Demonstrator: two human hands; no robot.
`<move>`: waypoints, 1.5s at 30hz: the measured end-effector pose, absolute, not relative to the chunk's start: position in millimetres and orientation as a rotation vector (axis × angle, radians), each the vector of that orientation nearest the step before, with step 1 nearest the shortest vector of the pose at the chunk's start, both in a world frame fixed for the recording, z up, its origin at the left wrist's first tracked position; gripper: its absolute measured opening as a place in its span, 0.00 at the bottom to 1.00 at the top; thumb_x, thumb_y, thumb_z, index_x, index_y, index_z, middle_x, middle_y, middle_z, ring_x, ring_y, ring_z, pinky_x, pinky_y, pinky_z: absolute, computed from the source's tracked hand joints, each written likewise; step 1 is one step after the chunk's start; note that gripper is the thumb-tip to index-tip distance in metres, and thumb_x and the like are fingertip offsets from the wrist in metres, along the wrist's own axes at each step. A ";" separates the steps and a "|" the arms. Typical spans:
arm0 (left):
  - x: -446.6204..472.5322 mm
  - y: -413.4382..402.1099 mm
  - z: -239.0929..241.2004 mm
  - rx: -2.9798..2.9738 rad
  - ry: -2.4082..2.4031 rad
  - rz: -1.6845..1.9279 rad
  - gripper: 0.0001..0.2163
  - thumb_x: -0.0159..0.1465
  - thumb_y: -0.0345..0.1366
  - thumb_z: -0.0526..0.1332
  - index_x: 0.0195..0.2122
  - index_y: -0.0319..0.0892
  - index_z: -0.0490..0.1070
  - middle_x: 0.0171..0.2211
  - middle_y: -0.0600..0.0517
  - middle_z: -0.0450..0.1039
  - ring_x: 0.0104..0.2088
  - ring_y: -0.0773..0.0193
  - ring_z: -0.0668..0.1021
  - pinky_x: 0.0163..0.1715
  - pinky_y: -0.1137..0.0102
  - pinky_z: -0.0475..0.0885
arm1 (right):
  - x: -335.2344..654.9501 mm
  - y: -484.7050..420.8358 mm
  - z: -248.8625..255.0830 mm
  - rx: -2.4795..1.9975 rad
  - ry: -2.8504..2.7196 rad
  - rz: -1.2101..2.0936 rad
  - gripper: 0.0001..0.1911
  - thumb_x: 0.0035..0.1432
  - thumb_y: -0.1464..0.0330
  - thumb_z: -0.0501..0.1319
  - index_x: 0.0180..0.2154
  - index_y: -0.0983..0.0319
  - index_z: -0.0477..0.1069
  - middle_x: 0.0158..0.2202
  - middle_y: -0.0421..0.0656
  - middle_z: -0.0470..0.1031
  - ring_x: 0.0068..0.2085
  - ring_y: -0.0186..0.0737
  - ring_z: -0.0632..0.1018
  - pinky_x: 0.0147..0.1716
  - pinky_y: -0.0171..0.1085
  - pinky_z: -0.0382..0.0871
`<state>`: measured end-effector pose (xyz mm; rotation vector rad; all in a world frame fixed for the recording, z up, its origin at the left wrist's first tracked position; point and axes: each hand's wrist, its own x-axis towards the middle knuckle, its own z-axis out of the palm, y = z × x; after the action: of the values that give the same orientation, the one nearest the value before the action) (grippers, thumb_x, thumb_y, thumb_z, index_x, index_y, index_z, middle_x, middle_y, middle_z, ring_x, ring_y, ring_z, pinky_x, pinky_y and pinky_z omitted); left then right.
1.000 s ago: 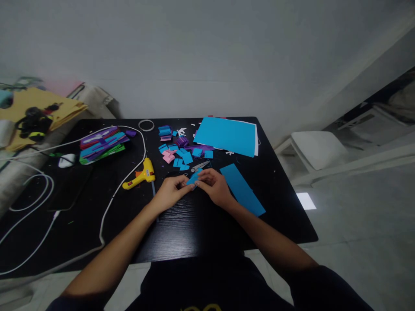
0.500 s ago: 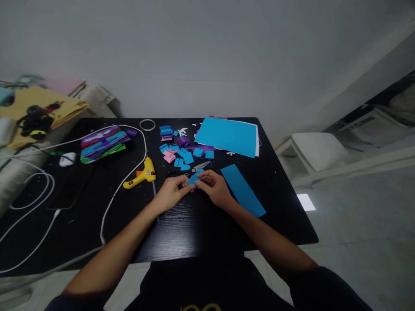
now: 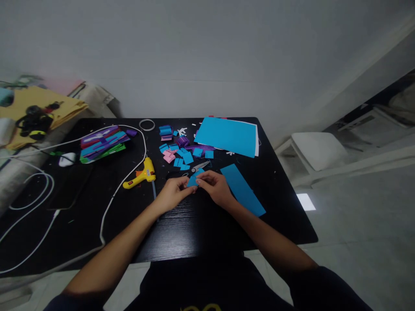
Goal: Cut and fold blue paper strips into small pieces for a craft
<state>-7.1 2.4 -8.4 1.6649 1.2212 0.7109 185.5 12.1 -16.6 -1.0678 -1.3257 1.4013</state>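
Note:
Between my two hands is a small piece of blue paper (image 3: 193,180). The fingers of my left hand (image 3: 173,191) pinch its left side, and my right hand (image 3: 214,186) pinches its right side. Just beyond them lies a pair of scissors (image 3: 200,166) with its blades pointing to the right; its handles are partly hidden by my left hand. Cut blue squares (image 3: 188,157) and pink pieces (image 3: 169,156) are scattered past the scissors. A long blue paper strip (image 3: 243,190) rests beside my right hand.
On the left are a yellow glue gun (image 3: 142,173) with its cable, a bundle of coloured strips (image 3: 103,144), a phone (image 3: 71,188) and a white earphone case (image 3: 67,159). Blue sheets (image 3: 228,135) lie at the back right of the black table (image 3: 194,242). A white stool (image 3: 319,151) stands right.
My fingers have shifted slightly on the small blue paper, and more of its face shows between them. The things on the table stay where they were.

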 end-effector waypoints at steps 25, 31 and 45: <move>-31.8 12.3 11.7 1.953 1.663 0.815 0.11 0.68 0.39 0.55 0.40 0.41 0.76 0.37 0.48 0.79 0.38 0.56 0.79 0.41 0.64 0.71 | 191.5 18.0 -17.7 -1.152 -1.272 1.346 0.06 0.53 0.64 0.67 0.33 0.58 0.80 0.32 0.41 0.81 0.32 0.40 0.78 0.34 0.40 0.74; -83.2 28.5 13.4 1.960 2.442 0.323 0.18 0.60 0.33 0.59 0.50 0.31 0.71 0.45 0.29 0.74 0.47 0.34 0.78 0.44 0.49 0.72 | 194.6 22.7 -18.1 -1.162 -1.239 1.336 0.07 0.54 0.62 0.67 0.34 0.58 0.79 0.33 0.41 0.80 0.30 0.38 0.77 0.34 0.41 0.74; -127.8 33.8 5.2 1.915 2.221 0.160 0.14 0.57 0.34 0.64 0.45 0.40 0.72 0.45 0.37 0.72 0.46 0.37 0.78 0.46 0.46 0.72 | 197.8 26.0 -24.9 -1.202 -1.112 1.413 0.07 0.51 0.62 0.68 0.33 0.56 0.81 0.26 0.38 0.76 0.28 0.37 0.74 0.33 0.39 0.71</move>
<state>-127.8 33.8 5.2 1.9154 2.2206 0.1603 197.8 26.0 -24.9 -1.2025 -1.1116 1.4130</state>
